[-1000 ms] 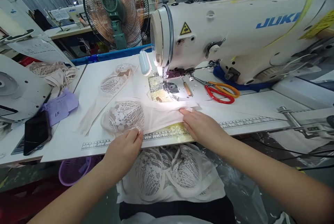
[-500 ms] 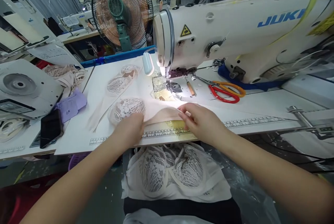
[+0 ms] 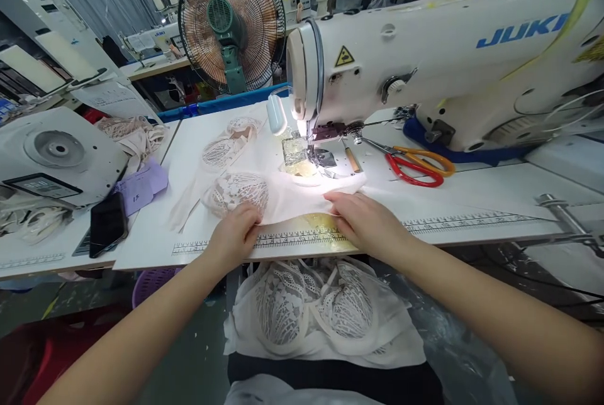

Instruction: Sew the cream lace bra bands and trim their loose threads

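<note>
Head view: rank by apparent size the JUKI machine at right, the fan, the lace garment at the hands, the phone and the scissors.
1. JUKI machine
2. Fan
3. Lace garment
Unranked, smallest: phone and scissors; scissors longer, phone more solid.

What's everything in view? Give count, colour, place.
Worktable: one, white, centre
Sewing machines: two near, white, left and right
Fan: one, black and green, behind worktable
Lace cups: two, pale pink, on worktable
Lace garments: unclear count, white, below worktable edge
Scissors: one pair, red and orange, by right machine
Phone: one, black, left
Paper slips: count unclear, purple, beside phone
Basket: one, purple, under worktable
Thread cones: at least two, cream, upper left
Left hand: one, bare, at nearer cup
Right hand: one, bare, on plain pale fabric
</note>
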Motion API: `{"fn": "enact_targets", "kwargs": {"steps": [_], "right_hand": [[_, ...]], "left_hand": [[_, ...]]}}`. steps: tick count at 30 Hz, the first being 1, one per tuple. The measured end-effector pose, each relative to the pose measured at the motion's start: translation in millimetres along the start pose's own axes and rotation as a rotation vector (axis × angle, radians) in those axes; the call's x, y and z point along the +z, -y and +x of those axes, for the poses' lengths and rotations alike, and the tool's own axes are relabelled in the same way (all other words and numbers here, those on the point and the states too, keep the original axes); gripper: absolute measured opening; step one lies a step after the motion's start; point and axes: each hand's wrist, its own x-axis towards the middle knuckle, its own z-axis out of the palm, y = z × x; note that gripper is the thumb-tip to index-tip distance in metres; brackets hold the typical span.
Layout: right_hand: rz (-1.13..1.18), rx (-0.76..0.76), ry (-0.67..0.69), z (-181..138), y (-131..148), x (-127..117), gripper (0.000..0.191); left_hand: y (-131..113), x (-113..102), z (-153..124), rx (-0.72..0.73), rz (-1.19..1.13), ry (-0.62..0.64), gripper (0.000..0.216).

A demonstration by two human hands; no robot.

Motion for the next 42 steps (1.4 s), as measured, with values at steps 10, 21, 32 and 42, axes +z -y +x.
{"fn": "enact_targets", "kwargs": {"steps": [10,21,32,42], "right_hand": [[-0.267,-0.231,-0.093,-18,-19,1,0.022],[-0.422,-0.352,-0.123,-20,-31,-4,0.031],[-0.404,-0.310,-0.085,-30,-43,-3,0.030],[-0.414,-0.264,-0.042,-32,-42,-8,0.030]], "left_hand": [[12,6,-12,0.231,0.177,0.120,0.027],[10,6,-21,0.241,0.291,0.157,0.032],[5,2,-24,0.239,0.341,0.246,0.039],[2,1,-23,0.308,0.400,0.262,0.044]]}}
